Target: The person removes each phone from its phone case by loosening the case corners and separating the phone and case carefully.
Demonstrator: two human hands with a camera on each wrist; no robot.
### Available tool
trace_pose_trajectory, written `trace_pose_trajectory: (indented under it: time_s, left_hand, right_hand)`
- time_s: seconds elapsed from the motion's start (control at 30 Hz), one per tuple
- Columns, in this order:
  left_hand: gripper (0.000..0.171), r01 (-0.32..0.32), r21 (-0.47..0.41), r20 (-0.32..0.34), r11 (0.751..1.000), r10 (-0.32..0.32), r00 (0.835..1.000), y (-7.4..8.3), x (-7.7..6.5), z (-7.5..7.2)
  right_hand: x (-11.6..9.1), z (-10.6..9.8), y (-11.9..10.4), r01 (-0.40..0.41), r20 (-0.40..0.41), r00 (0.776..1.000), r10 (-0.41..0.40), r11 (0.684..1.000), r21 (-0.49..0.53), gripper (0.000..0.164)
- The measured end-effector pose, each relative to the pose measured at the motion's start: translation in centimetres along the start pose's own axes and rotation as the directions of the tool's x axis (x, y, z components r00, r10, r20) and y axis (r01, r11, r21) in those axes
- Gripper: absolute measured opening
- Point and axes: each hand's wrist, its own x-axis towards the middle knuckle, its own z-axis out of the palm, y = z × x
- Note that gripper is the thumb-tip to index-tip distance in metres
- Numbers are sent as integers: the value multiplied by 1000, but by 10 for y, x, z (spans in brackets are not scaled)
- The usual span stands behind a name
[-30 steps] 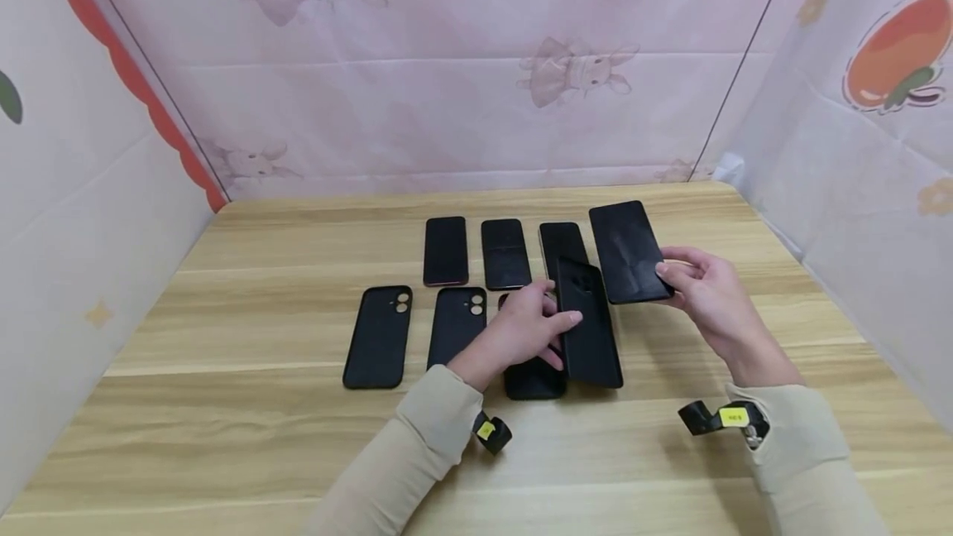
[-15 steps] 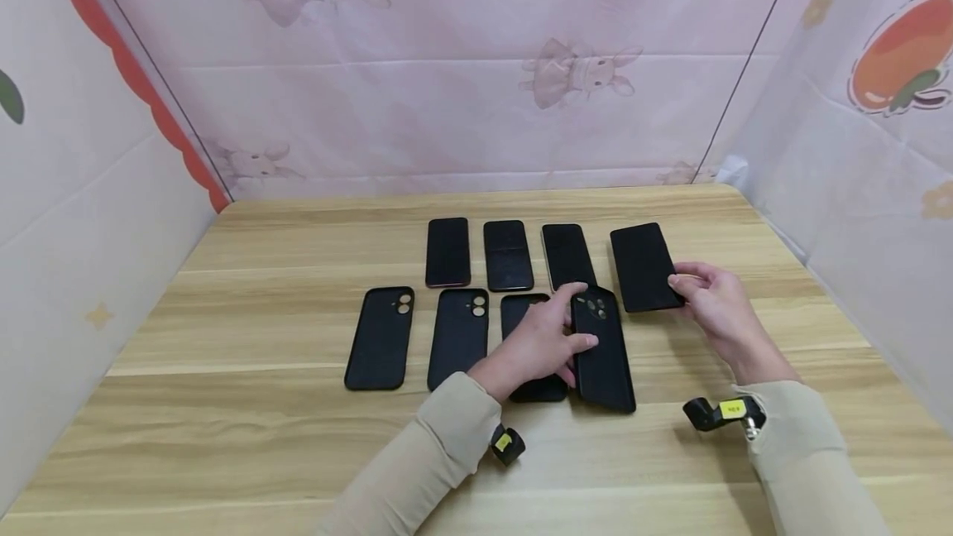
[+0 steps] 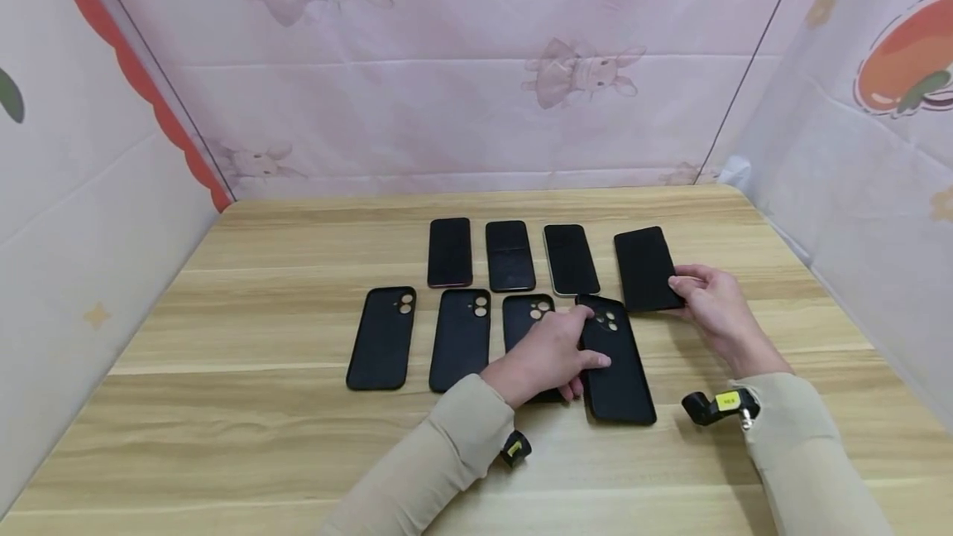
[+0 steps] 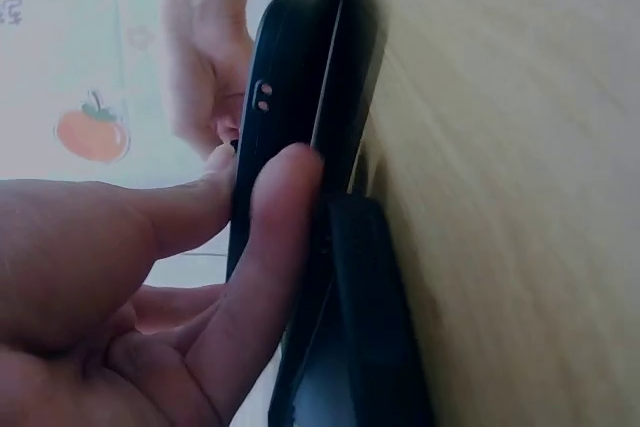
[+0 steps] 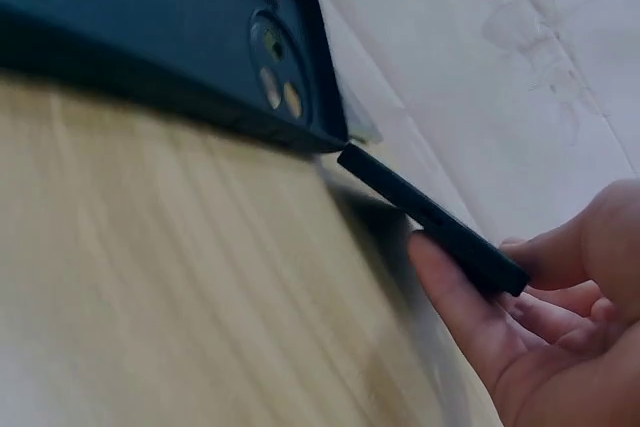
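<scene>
My left hand (image 3: 547, 354) pinches a black phone case (image 3: 624, 379) by its left edge, thumb on the inner face, several camera holes at its top. The left wrist view shows this case (image 4: 285, 67) on edge, tilted above the tabletop, with fingers curled at its side. My right hand (image 3: 715, 304) grips a thin black phone (image 3: 644, 267) by its lower right edge. In the right wrist view the phone (image 5: 440, 217) slants between thumb and fingers, its far end close to the case's camera corner. Beneath my left hand, another black case (image 3: 521, 329) lies partly hidden.
Two further black phone cases, one far left (image 3: 380, 346) and one beside it (image 3: 457, 350), lie on the wooden table (image 3: 223, 404). Behind them three dark phones (image 3: 450, 251) form a row. Printed cloth walls (image 3: 447, 122) enclose the table.
My left hand has lowered the case toward me and slightly right, turning its inner face up. My right hand has brought the phone down and a little right, still gripping it.
</scene>
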Motion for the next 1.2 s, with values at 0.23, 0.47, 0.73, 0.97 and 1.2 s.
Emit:
trace_pose_trajectory:
  time_s: [0.23, 0.47, 0.73, 0.97, 1.2]
  left_hand:
    - [45, -113, 451, -83, 885, 168, 982, -1, 3, 4]
    - [31, -131, 632, -92, 764, 241, 966, -3, 6, 5]
    - [27, -110, 700, -94, 706, 244, 965, -3, 8, 7]
    - [25, -132, 684, -174, 717, 336, 926, -7, 4, -2]
    - [15, -136, 683, -266, 717, 418, 869, -14, 0, -27]
  right_hand:
    - [4, -3, 4, -24, -26, 999, 20, 987, -156, 52]
    - [5, -4, 6, 22, -81, 995, -65, 897, -441, 46]
    - [9, 5, 5, 62, -100, 982, -163, 766, -640, 39]
    - [8, 10, 3, 95, -77, 974, -215, 689, -719, 41]
    - [6, 13, 1, 99, -77, 968, -239, 643, -759, 43]
